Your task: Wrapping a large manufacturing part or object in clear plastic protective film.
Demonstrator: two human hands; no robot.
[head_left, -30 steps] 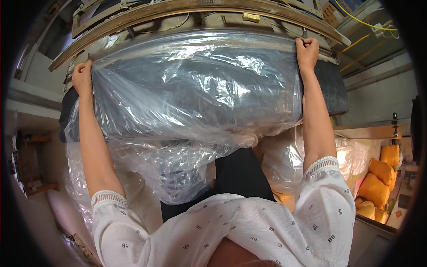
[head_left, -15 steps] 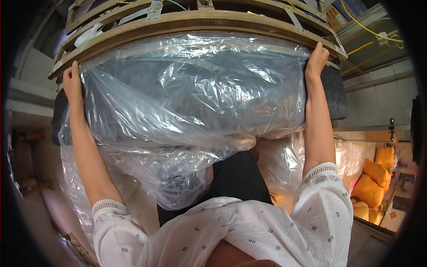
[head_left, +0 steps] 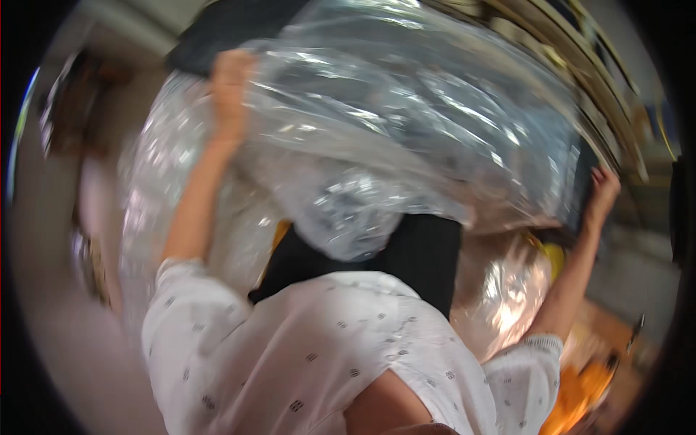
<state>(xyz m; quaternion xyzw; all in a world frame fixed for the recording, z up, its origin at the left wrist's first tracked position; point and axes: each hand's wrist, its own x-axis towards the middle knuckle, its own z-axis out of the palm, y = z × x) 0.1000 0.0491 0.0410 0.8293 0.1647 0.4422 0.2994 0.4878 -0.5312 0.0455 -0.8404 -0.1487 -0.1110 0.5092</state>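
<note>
Clear plastic wraps the dark bundle (head_left: 406,130) — left hand (head_left: 230,87) and right hand (head_left: 602,192), each grip closed on it.

Head view, blurred + tilted. Both arms up: left hand (head_left: 230,94) grips top-left end of big dark roll in clear plastic wrap (head_left: 406,123), right hand (head_left: 602,192) on its right end. Loose plastic hangs below mid. White patterned shirt (head_left: 304,348) at bottom; orange items (head_left: 580,395) bottom-right corner.

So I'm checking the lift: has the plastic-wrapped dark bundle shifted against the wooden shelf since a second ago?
Yes. The bundle has tilted, its right end dropped below the wooden shelf; the picture is blurred.
</note>
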